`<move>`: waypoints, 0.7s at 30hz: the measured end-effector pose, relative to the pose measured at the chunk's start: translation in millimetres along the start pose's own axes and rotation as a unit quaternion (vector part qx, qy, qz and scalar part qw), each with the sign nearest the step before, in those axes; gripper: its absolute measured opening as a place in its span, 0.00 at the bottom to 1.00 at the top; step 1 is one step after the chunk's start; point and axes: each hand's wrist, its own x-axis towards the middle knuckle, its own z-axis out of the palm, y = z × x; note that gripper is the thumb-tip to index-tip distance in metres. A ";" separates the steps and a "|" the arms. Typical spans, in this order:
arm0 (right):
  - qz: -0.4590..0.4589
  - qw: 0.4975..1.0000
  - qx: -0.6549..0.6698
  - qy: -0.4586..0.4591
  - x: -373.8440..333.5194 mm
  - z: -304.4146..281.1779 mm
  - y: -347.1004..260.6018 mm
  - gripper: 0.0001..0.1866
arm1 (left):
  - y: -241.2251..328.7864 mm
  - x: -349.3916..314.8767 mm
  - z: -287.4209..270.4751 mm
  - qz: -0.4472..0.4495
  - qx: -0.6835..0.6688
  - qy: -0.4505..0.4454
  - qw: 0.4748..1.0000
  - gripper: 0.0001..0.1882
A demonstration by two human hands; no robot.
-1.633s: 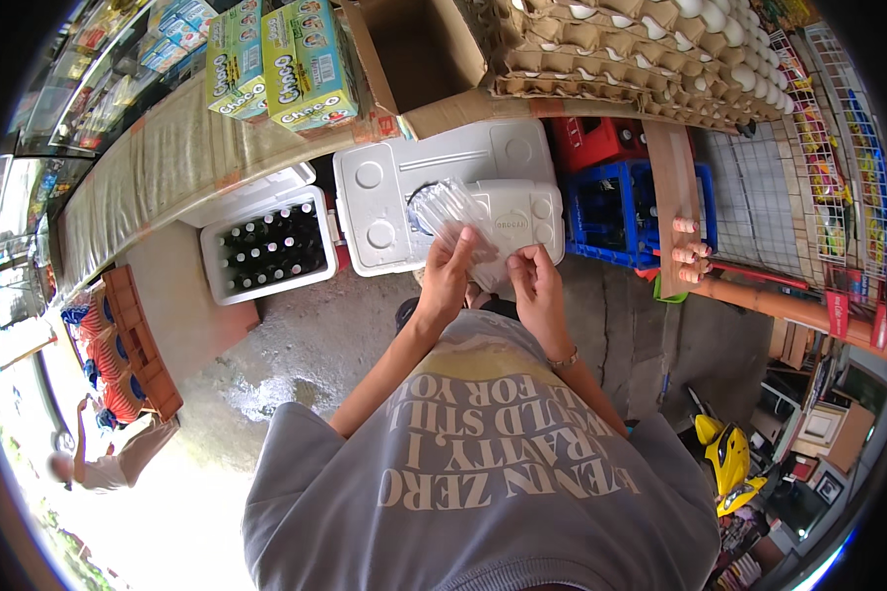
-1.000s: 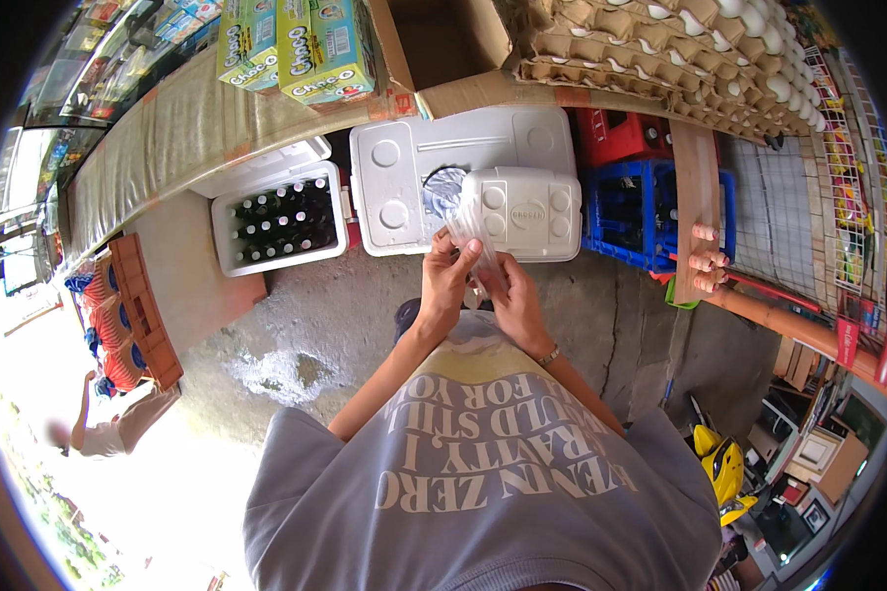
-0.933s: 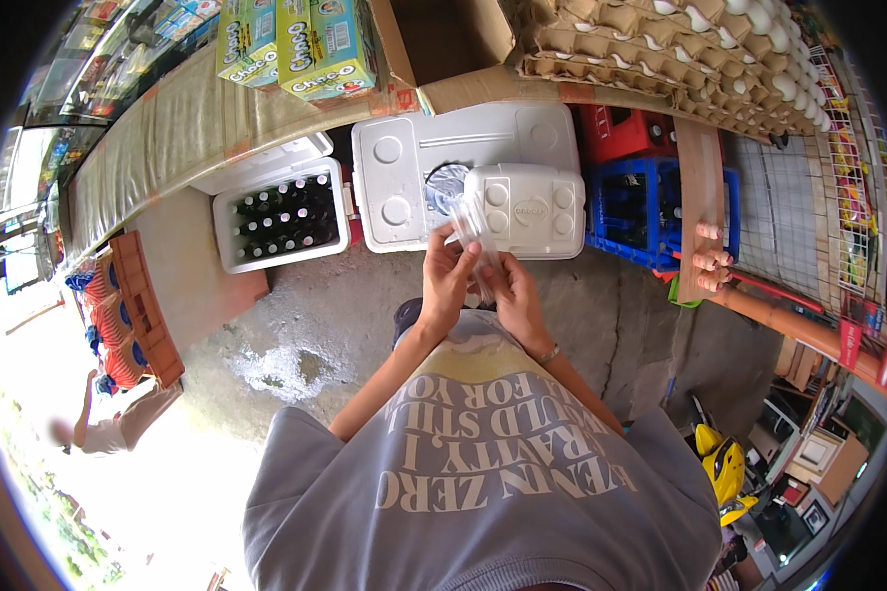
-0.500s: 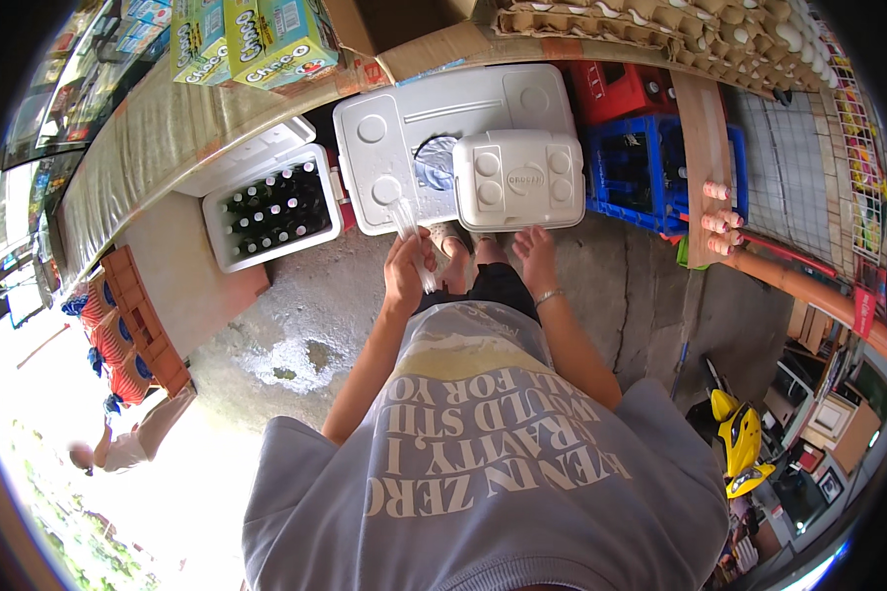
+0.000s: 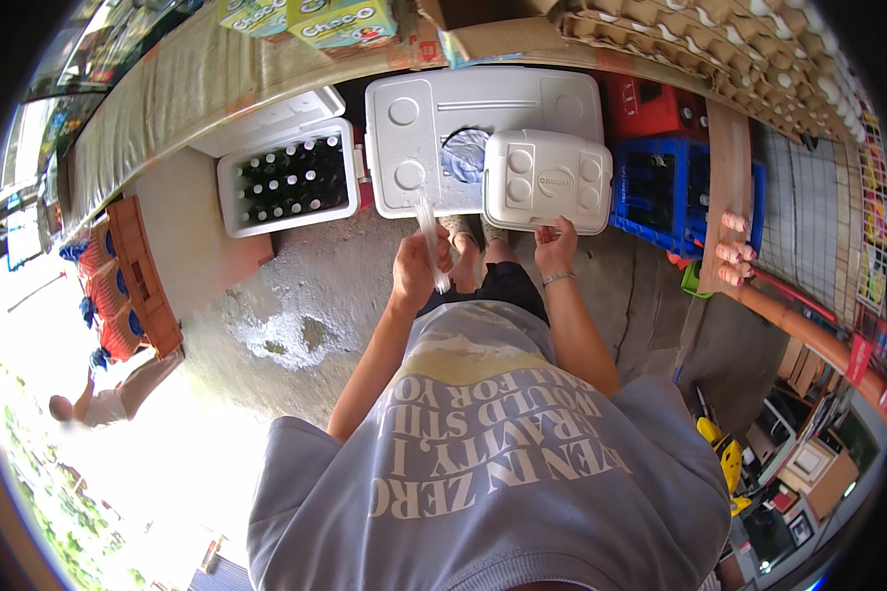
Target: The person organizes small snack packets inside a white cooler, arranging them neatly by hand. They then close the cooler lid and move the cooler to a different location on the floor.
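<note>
In my left hand [image 5: 419, 264], closed around it, is a long, narrow bundle of clear plastic [image 5: 430, 231]. It stands up past the fingers toward the large white cooler [image 5: 503, 89]; its exact kind is hard to make out. My right hand [image 5: 556, 248] is at the front edge of a small white cooler [image 5: 552, 182] with a closed lid. Its fingers are partly bent and apart, with nothing seen in them. Whether the fingertips touch the lid is unclear. The small cooler rests on the large one's lid, next to a crumpled bluish-grey piece of material [image 5: 466, 156].
To the left, an open white cooler [image 5: 229, 202] holds several capped dark bottles [image 5: 291, 182]. A blue crate [image 5: 646, 182] and a red crate [image 5: 650, 103] stand at right. Egg trays [image 5: 700, 59] and yellow-green boxes [image 5: 340, 22] sit on the counter above.
My right hand has come closer to the small cooler's front edge, its fingers more bent. My left hand still grips the clear plastic bundle. The coolers sit farther right in the view.
</note>
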 end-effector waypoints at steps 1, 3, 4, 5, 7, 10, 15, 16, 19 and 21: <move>0.002 1.000 0.000 -0.009 -2.0 -0.6 1.8 0.15 | 0.6 -2.6 -1.7 0.010 0.002 -0.017 1.000 0.22; 0.005 1.000 0.004 -0.024 -5.6 -2.6 3.6 0.14 | 0.6 -6.2 -3.3 0.020 0.016 -0.013 1.000 0.22; 0.006 1.000 0.010 -0.026 -8.5 -2.0 3.7 0.13 | 0.2 -7.1 -3.7 0.023 0.023 -0.012 0.999 0.22; 0.007 0.999 0.017 -0.027 -11.2 -1.5 3.7 0.12 | -1.1 -6.7 -5.2 0.024 0.028 -0.011 0.999 0.22; 0.009 0.999 0.013 -0.039 -18.3 4.6 0.7 0.11 | -3.9 -4.5 -8.0 0.025 0.038 -0.009 0.999 0.23; 0.016 0.997 0.003 -0.074 -25.8 5.4 -8.2 0.10 | -12.1 2.9 -8.9 0.017 0.024 0.019 0.999 0.22; -0.038 0.999 -0.017 -0.019 -18.6 -11.4 -10.7 0.10 | -35.0 46.1 -2.4 -0.004 0.267 0.130 0.955 0.18; -0.083 0.994 -0.074 0.014 -8.8 -18.3 -17.0 0.11 | -42.1 58.5 3.3 0.002 0.350 0.154 0.924 0.17; -0.228 0.942 -0.239 0.068 28.5 -31.2 -53.0 0.16 | -83.0 102.7 -3.7 0.031 0.422 0.131 0.897 0.24; -0.332 0.876 -0.346 0.041 23.8 -16.8 -78.7 0.22 | -90.2 111.4 3.2 0.041 0.482 0.107 0.869 0.33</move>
